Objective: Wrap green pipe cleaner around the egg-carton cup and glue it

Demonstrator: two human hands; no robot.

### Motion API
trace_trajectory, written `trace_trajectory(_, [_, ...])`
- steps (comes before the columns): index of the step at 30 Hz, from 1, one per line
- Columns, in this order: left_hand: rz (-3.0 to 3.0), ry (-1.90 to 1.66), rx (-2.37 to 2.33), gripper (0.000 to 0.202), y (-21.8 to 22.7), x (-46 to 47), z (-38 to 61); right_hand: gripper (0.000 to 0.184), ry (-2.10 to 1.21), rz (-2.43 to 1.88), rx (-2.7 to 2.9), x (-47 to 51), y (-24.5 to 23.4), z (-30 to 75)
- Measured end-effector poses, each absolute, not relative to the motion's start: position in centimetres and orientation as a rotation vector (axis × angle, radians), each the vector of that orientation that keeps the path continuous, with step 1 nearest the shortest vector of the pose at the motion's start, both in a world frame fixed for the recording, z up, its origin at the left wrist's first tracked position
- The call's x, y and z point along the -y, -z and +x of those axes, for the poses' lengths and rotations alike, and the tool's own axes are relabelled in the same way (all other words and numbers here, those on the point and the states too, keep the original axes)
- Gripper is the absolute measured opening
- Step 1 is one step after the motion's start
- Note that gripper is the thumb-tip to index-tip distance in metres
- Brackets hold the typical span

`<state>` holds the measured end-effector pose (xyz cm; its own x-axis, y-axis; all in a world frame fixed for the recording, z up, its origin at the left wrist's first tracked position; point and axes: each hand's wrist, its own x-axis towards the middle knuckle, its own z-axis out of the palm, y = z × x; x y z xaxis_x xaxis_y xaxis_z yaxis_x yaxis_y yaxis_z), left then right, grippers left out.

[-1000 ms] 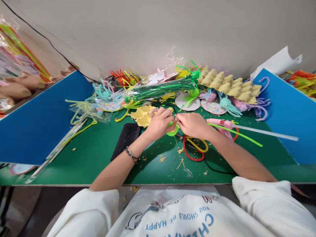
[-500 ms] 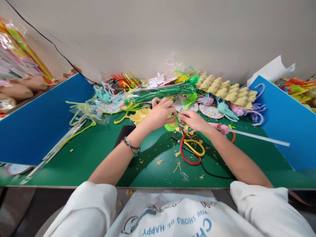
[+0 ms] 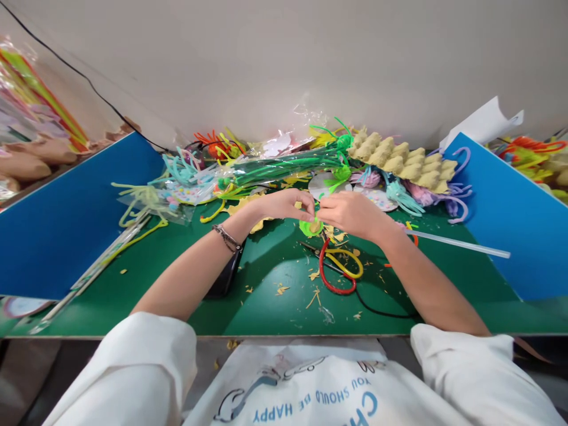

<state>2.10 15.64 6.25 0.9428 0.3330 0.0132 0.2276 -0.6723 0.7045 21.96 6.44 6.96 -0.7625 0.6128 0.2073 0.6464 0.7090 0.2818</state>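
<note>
My left hand and my right hand meet above the middle of the green table. Both pinch a small piece made of a bright green pipe cleaner loop with a yellow bit inside it. The fingers of both hands are closed on it. A bracelet sits on my left wrist. Just below the hands lie scissors with red and yellow handles.
A bundle of green pipe cleaners in clear wrap, yellow egg carton pieces, round paper discs and more coloured pipe cleaners crowd the back. A black phone lies under my left forearm. Blue dividers stand left and right. A clear straw lies right.
Both hands moved slightly away from me with the green loop piece, still pinching it. My left forearm now covers most of the black phone.
</note>
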Motion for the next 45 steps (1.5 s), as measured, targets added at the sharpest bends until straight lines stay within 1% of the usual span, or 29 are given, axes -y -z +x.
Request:
trace_trajectory(3, [2.472, -0.168, -0.369, 0.014, -7.0, -15.4, 2.4, 0.021, 0.589, -1.068, 2.803, -6.3, -7.0, 21.9])
trace_trajectory(5, [2.624, -0.181, -0.389, 0.015, -7.5, -15.1, 2.4, 0.022, 0.546, -1.101, 2.792, -6.2, -7.1, 21.7])
trace_trajectory(11, [3.075, -0.391, -0.550, 0.021, -7.1, -13.8, 2.8, 0.022, 0.073, -1.337, 2.608, -6.3, -6.8, 21.3])
trace_trajectory(17, [3.468, -0.591, -0.425, 0.024, -6.2, -12.4, 3.2, 0.025, -0.238, -1.351, 2.467, -7.0, -5.7, 21.7])
trace_trajectory(21, [3.571, -0.762, -0.413, 0.024, -6.0, -12.0, 3.3, 0.030, -0.507, -1.313, 2.347, -7.8, -4.8, 21.6])
trace_trajectory(25, [3.528, -0.732, -0.527, 0.025, -5.8, -12.0, 3.3, 0.037, -0.638, -1.247, 2.309, -8.5, -3.9, 21.5])
trace_trajectory(28, [3.474, -0.666, -0.589, 0.023, -5.8, -12.5, 3.1, 0.036, -0.565, -1.255, 2.307, -8.5, -3.9, 21.6])
trace_trajectory(32, [3.124, -0.506, -0.656, 0.020, -6.1, -13.8, 2.3, 0.023, -0.245, -1.301, 2.296, -7.8, -4.4, 21.4])
trace_trajectory(34, [2.909, -0.448, -0.669, 0.020, -6.3, -14.5, 1.9, 0.020, -0.082, -1.298, 2.326, -7.4, -4.6, 21.2])
trace_trajectory(40, [2.469, -0.300, -0.500, 0.022, -6.9, -15.2, 1.0, 0.038, 0.198, -1.180, 2.496, -6.6, -5.4, 20.8])
trace_trajectory(42, [2.441, -0.305, -0.491, 0.022, -6.9, -15.1, 0.9, 0.039, 0.246, -1.152, 2.520, -6.6, -5.4, 20.8])
trace_trajectory(45, [2.583, -0.361, -0.548, 0.022, -6.8, -14.7, 0.9, 0.038, 0.281, -1.156, 2.507, -6.6, -5.1, 20.7])
